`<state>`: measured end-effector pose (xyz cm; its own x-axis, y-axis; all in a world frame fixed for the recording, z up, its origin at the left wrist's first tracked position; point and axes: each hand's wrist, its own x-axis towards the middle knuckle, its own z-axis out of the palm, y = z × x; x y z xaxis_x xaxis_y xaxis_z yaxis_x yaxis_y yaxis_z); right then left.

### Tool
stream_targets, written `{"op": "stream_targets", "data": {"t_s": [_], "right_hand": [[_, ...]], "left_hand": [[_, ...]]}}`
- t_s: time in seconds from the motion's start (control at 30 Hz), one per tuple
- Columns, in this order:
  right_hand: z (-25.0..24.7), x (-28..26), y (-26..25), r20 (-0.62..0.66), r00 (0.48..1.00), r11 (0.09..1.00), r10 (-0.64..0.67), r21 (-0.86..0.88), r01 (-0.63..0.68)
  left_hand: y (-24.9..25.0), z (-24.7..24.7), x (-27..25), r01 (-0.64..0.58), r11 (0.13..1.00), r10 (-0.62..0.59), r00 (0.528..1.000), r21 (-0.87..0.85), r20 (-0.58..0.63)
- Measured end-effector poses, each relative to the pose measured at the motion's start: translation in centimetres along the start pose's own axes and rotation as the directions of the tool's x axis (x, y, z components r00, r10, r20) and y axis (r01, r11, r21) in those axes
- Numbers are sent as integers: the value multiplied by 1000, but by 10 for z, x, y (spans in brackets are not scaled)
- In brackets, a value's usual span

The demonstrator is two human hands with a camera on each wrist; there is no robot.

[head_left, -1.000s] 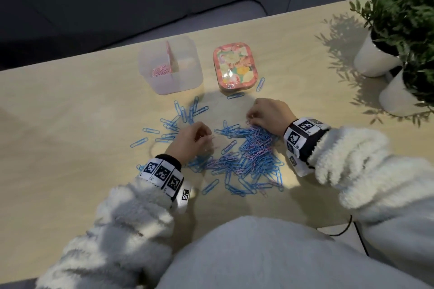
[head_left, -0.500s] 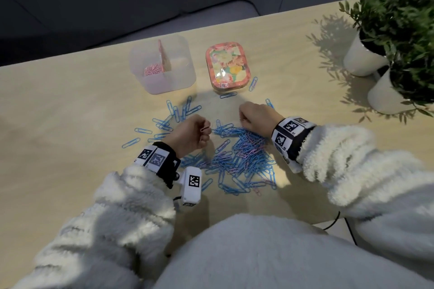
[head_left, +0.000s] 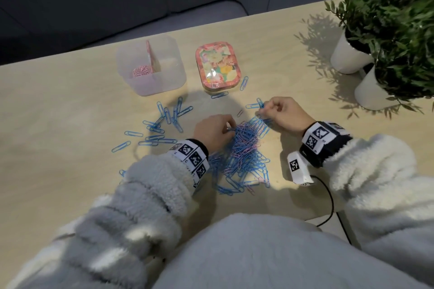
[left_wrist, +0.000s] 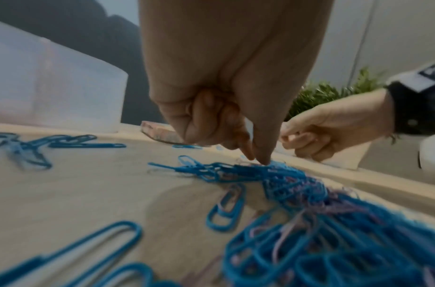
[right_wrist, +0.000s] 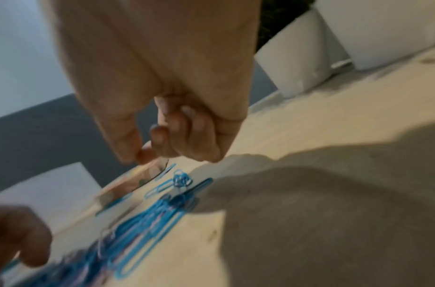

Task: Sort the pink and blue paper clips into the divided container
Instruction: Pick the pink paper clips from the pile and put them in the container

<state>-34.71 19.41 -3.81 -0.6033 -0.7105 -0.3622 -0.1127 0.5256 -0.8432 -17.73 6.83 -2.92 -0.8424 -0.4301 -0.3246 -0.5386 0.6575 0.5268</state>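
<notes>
This looks like a home or a casual office corner. A pale wooden tabletop (head_left: 58, 105) carries two leafy green plants in white pots (head_left: 347, 58), a floral-printed tin (head_left: 218, 65) and a clear plastic divided container (head_left: 169, 77). Behind its far edge sits a dark upholstered sofa (head_left: 94, 7) with a grey seat cushion, against a plain grey wall.

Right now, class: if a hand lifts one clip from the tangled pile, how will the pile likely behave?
The pile looks interlocked, so neighbours probably lift too. The clips look thin and light, so pushed they likely slide and scatter, like the loose clips on the table.
</notes>
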Motion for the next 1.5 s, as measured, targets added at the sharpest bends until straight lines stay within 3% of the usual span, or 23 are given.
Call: {"op": "stream_targets", "data": {"t_s": [0.1,0.17,0.33,0.43,0.57,0.7,0.87,1.03,1.13,1.3,1.37,1.43,1.5], "right_hand": [[9,-1,8,146,983,880,-110,-446,165],[12,-3,9,183,980,805,-76,-569,169],[-7,5,-3,155,988,829,15,-554,74],[-7,11,-20,85,995,823,-55,-560,93],[24,13,-40,174,966,694,-190,-672,258],[39,19,-38,251,952,596,-174,-743,305],[37,24,-34,283,957,647,-58,-719,252],[18,25,-27,233,973,714,-4,-680,166],[15,17,-25,191,980,724,-49,-670,167],[40,1,-25,272,950,668,-155,-680,303],[48,1,-24,271,952,651,-146,-698,298],[52,2,-24,276,956,661,-98,-700,270],[54,3,-25,288,957,666,-40,-706,240]], "left_hand": [[-5,3,-2,-27,993,25,999,112,24],[-12,-1,-4,-45,988,36,998,150,58],[-21,-12,-6,-68,980,58,997,186,58],[-10,-9,4,-79,986,82,996,145,-17],[4,3,17,-85,970,89,996,228,-7],[-3,7,20,-103,946,104,995,307,13],[-21,5,17,-136,921,143,990,364,6],[-26,5,14,-132,925,151,988,355,-26],[-25,5,15,-139,929,156,988,343,-21],[-21,4,18,-153,907,171,985,394,-12],[-22,6,17,-140,906,156,988,398,-8],[-23,4,16,-103,943,121,992,315,-37],[-24,-1,14,-39,991,46,997,124,-59]]}}
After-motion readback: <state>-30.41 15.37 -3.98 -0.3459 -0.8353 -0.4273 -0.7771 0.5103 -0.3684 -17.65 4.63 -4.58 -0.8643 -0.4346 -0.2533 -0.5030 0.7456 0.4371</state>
